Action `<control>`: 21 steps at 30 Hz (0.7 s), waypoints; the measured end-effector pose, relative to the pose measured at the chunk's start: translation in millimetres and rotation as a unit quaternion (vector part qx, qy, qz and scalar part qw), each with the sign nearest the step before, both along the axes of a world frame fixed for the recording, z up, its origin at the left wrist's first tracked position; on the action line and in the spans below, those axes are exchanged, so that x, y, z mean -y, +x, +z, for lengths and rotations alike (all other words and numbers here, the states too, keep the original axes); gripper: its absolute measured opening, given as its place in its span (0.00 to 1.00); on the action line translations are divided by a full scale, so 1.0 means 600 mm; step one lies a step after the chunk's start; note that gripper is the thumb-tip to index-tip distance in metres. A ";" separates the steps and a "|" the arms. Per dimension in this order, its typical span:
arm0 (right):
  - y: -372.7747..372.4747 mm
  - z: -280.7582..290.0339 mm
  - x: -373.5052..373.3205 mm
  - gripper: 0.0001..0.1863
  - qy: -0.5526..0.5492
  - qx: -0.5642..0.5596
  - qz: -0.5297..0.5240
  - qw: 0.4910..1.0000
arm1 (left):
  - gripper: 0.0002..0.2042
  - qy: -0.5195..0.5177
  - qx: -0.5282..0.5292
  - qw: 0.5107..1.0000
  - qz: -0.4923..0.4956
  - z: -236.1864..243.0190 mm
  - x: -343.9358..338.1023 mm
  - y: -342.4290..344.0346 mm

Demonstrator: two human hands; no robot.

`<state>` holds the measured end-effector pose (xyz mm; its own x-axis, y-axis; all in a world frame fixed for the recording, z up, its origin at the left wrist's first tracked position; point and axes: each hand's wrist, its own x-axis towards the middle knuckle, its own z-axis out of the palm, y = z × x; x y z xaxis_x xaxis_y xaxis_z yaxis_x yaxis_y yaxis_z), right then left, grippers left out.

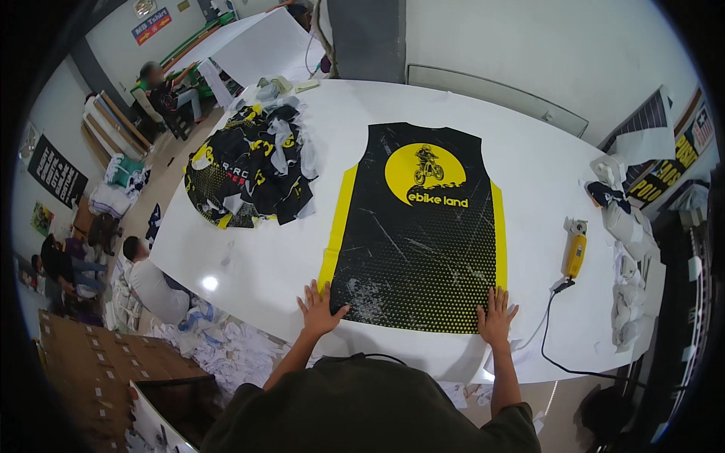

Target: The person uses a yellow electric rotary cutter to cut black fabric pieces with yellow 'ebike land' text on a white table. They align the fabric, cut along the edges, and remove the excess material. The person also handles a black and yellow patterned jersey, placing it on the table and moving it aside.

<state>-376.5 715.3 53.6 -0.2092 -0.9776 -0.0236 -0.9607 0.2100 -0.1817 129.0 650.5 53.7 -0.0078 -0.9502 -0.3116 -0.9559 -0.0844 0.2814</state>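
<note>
A black jersey panel with yellow side strips and a yellow round print of a bike rider lies flat on the white table. Its neck edge points to the far side and its hem toward me. At its lower left corner, my left hand rests with fingers spread, touching the fabric edge. My right hand lies at the lower right corner, fingers stretched out over the yellow strip. Neither hand grasps anything; both palms face down.
A pile of black and yellow cut fabric pieces covers the table's far left. To the right lies a yellow electric cutter with a black cord. Stacked white fabric lines the right edge. Several people sit or work at the left.
</note>
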 end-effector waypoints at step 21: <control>0.460 0.034 0.005 0.38 0.000 0.151 -0.048 0.987 | 0.16 -0.272 -0.021 0.961 0.045 -0.032 0.452 0.232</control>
